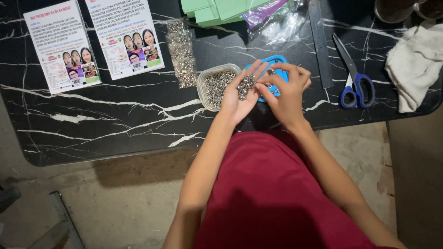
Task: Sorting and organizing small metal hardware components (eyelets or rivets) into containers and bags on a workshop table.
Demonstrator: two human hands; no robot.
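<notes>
While your left hand [240, 99] cups a pile of small metal eyelets [247, 84], your right hand [286, 90] pinches at them over the blue tool [272, 62].

Left palm open and loaded; right fingertips narrow, whether they hold a piece I can't tell. Progress, my read: early to mid. The clear tub [214, 85] is full and the bagged strip [182, 53] looks unopened. Count: one tub, one blue tool, one pair of scissors [353, 83], one ruler [319, 41], two leaflets [62, 44], one cloth [413, 60].

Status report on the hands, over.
Left hand cupped, holding small metal beads. Right hand picking at them over blue tray. Bead tub beside. Nothing blocking.
</notes>
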